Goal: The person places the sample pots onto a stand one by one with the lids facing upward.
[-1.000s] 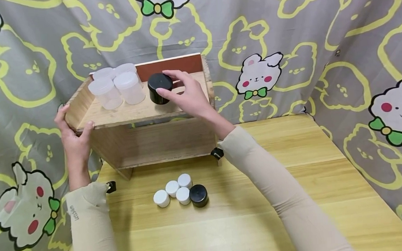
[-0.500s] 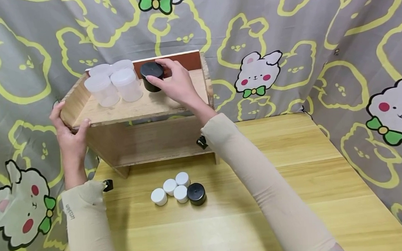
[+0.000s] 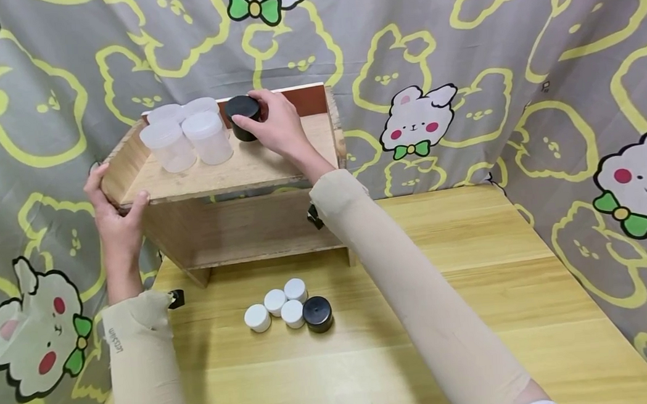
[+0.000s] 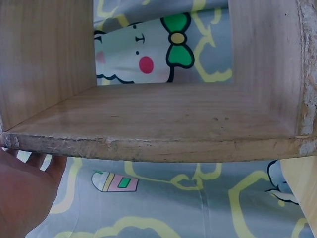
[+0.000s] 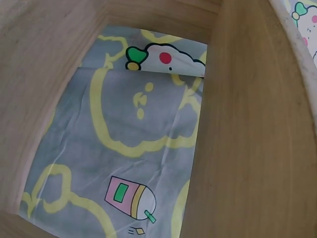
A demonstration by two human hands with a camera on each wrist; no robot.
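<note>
On the top board of a wooden shelf [image 3: 216, 182], my right hand [image 3: 278, 125] pinches a black-lidded jar [image 3: 243, 117] between thumb and fingers. Just left of that jar stand several translucent jars [image 3: 206, 138] grouped together. My left hand [image 3: 118, 224] grips the shelf's left front corner, thumb in front and fingers round the outer side. The left wrist view has part of that hand [image 4: 29, 191] at the wooden edge [image 4: 148, 148]. Only the shelf's inner boards [image 5: 247, 124] and the cloth behind fill the right wrist view; the right hand is not in it.
Below the shelf, several small white-lidded containers [image 3: 276, 302] and a black-lidded one [image 3: 317, 314] stand close together on the wooden table [image 3: 449, 342]. A patterned curtain [image 3: 458, 39] hangs behind and at both sides.
My right hand has moved the black-lidded jar left and back along the top board, beside the translucent jars. My left hand keeps its grip on the corner.
</note>
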